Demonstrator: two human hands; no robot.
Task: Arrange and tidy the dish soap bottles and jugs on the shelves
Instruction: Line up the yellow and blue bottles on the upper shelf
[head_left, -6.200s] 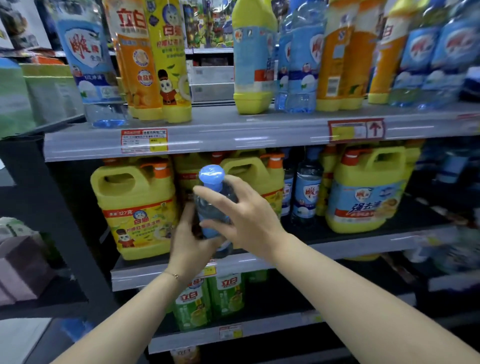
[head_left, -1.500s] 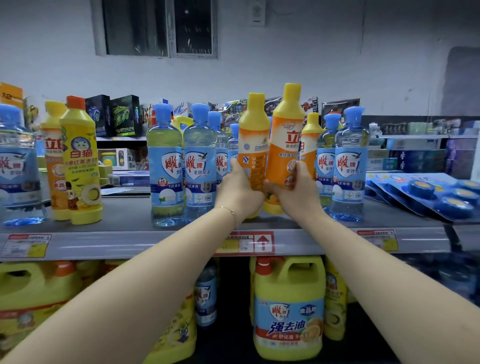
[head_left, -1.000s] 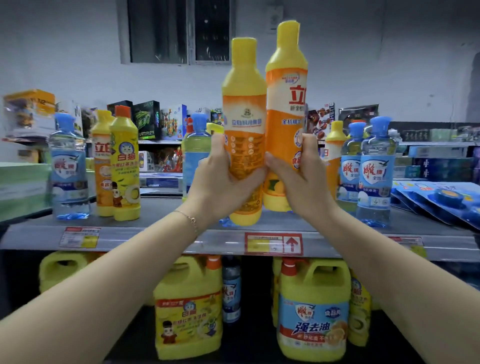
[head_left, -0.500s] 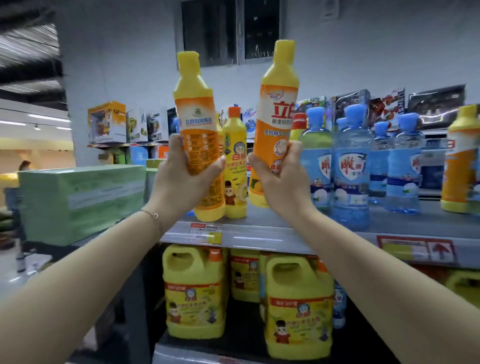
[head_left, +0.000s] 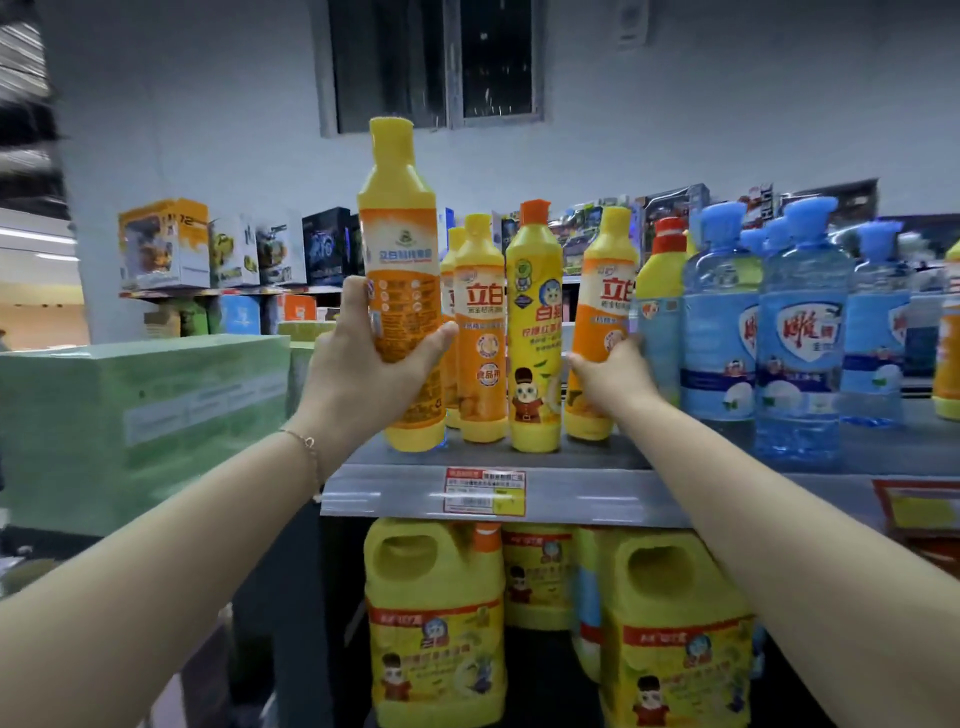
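a stack of green boxes sits at far left. next, the left hand is clamped round the lower half of a tall orange bottle with a yellow cap and base. its back label faces the camera, and it is upright at the left end of the top shelf; whether its base touches the shelf cannot be told. the wrist wears a thin bracelet, and the arm reaches up and forward. beside it stand two more orange bottles, one behind the other, then one yellow bottle with an orange cap and a cartoon figure. the right hand wraps a fourth orange bottle standing on the shelf. right of it are one red-capped yellow bottle and at least four clear blue bottles. below, two yellow jugs front others.
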